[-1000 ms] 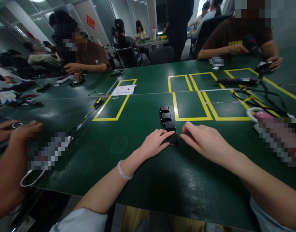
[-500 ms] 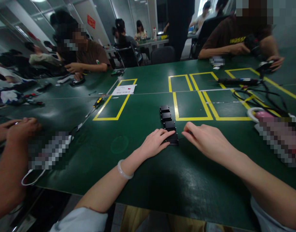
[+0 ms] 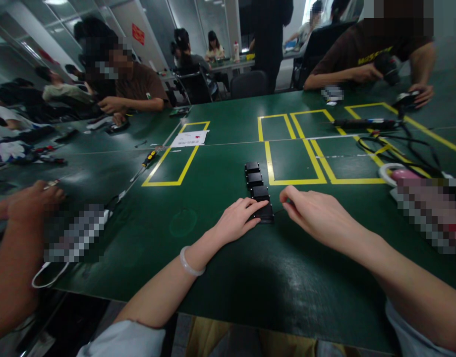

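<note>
Head view, black blocks (image 3: 256,186) row (lengthwise away)

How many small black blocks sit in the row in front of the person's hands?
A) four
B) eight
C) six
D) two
A: the row of black blocks shows four pieces, and the left hand rests on the nearest one.

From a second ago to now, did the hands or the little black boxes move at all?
Hardly. The right hand slid slightly left, its fingertips now close to the nearest black box. The left hand still rests its fingers on that box. The row of black boxes on the green table stayed put; nothing was picked up or let go.
</note>
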Available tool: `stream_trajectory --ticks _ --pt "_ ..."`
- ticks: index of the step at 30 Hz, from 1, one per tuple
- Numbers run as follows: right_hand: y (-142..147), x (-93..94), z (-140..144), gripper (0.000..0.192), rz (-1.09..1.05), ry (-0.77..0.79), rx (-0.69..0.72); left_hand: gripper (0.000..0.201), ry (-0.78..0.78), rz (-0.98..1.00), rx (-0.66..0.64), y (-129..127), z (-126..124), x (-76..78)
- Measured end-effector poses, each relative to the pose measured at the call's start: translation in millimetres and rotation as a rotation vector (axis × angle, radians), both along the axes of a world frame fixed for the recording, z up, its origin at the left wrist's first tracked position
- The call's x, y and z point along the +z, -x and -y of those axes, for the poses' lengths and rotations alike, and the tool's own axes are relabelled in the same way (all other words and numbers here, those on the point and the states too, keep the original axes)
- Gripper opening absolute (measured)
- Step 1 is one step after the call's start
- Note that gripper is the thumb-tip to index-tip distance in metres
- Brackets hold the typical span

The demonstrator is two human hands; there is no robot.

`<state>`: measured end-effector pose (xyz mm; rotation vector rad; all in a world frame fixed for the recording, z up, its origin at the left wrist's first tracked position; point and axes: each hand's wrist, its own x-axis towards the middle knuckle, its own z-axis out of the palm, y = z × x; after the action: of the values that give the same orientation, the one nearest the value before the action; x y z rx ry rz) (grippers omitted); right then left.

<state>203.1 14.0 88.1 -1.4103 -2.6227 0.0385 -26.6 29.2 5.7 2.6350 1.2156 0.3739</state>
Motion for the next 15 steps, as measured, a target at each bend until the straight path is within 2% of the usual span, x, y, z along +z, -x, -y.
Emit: stream_trajectory --ticks 4,9,15 --pt "0.1 3.1 1.5 0.020 -0.046 0.038 0.005 0.049 -0.001 0.005 0.000 0.0 0.1 0.2" --pt "0.1 2.1 -0.1 0.026 0.038 0.020 -0.027 0.049 0.008 -0.008 -0.007 -0.3 0.0 2.3" --pt "-1.3 -0.6 -0.4 0.019 -0.083 0.049 0.027 0.049 0.001 -0.006 -0.006 -0.4 -0.6 1.3"
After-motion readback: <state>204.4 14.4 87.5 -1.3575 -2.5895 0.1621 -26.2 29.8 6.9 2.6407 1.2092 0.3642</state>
